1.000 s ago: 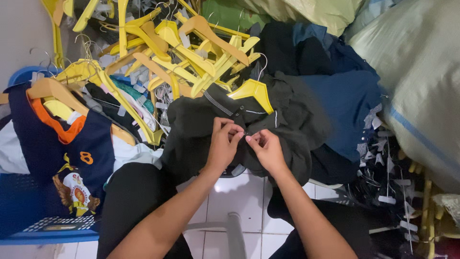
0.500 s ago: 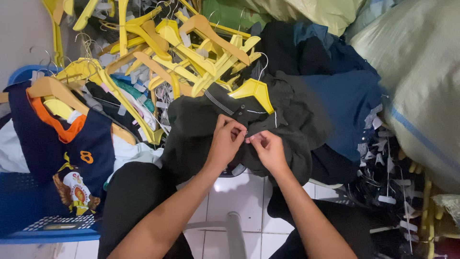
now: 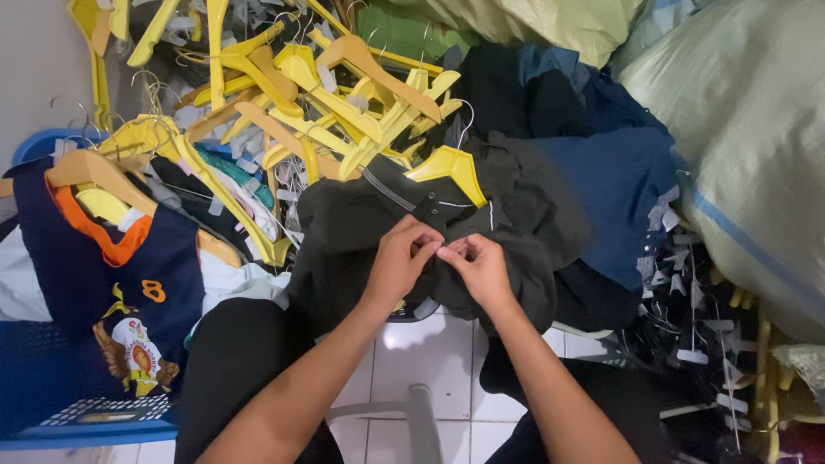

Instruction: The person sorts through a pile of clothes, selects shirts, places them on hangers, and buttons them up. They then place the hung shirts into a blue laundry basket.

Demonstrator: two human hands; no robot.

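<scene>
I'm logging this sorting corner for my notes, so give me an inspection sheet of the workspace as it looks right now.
Surface: white tiled floor, bare only between the forearms.
Job's things: dark shirt on a yellow hanger, its front pinched by both hands.
Clutter: pile of yellow hangers; navy jersey with orange trim on a hanger over a blue basket; heap of dark blue clothes; loose white tags.
Grips: left hand and right hand, fingertips meeting on the shirt.
Cables: nothing seen.
Surroundings: large pale sacks at right, wall at left.
</scene>
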